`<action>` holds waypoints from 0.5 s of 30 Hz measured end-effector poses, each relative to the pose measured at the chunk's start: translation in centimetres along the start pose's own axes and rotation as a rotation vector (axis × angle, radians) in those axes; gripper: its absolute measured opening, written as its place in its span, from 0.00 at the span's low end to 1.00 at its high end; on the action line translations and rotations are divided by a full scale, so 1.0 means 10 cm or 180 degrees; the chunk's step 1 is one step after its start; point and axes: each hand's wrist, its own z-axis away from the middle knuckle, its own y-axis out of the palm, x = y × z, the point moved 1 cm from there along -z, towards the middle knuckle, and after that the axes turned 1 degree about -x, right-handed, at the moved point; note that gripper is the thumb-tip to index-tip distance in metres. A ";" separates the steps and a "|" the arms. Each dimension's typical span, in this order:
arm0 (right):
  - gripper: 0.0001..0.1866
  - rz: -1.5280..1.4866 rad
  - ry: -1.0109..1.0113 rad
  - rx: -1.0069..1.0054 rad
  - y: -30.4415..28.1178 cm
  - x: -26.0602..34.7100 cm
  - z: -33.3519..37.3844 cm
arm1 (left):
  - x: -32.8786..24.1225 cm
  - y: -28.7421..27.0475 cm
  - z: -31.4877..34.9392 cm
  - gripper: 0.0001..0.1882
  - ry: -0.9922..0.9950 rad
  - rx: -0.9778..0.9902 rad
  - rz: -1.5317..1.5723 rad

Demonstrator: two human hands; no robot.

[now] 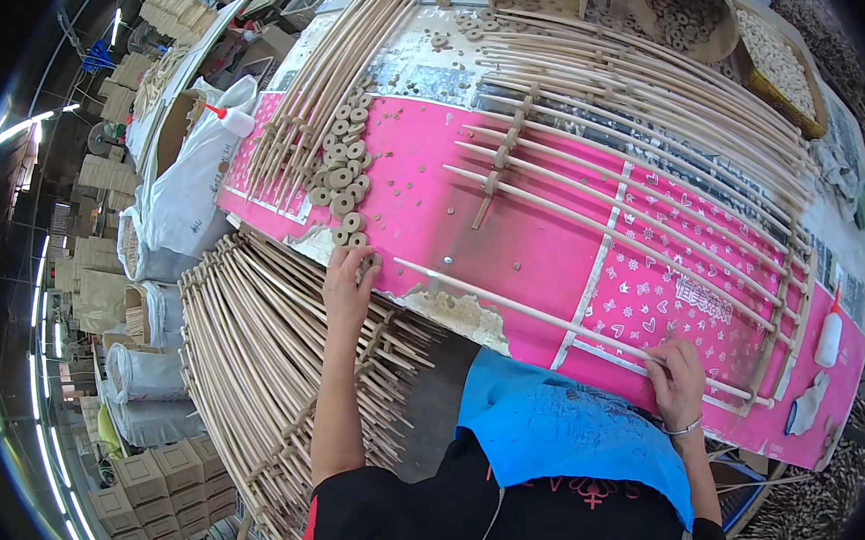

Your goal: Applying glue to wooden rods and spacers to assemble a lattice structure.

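Note:
My right hand (678,379) has its fingers closed on a long pale wooden rod (525,308) at the table's near edge. The rod slants across the pink sheet, its far-left end lying free. My left hand (350,276) is at the near edge, beside the lowest of several round wooden discs with centre holes (341,177). Its thumb and fingertips are pinched together; whatever they hold is too small to tell. Just beyond my right hand, wooden rods (598,193) lie in a row, joined by brown cross strips (506,150).
Joined rods (330,82) lie at the far left of the table. A large stack of rod frames (274,379) stands below its left edge. White glue bottles (829,336) with red tips sit right and left. A basket of pale pieces (776,68) stands at the back right.

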 end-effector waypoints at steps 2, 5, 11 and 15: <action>0.08 -0.0028 -0.0014 -0.0005 0.00 0.00 -0.03 | -0.01 0.01 -0.03 0.18 -0.0452 0.0068 0.1152; 0.08 -0.0067 0.0002 0.0005 0.04 0.01 -0.07 | -0.05 0.04 -0.02 0.19 -0.1223 0.0223 0.2520; 0.07 -0.0070 -0.0023 -0.0013 0.03 -0.02 -0.11 | -0.17 0.09 -0.06 0.18 -0.1476 0.0632 0.4051; 0.08 -0.0073 0.0012 0.0069 -0.01 -0.05 -0.14 | -0.22 0.07 -0.09 0.18 -0.1542 0.0674 0.4429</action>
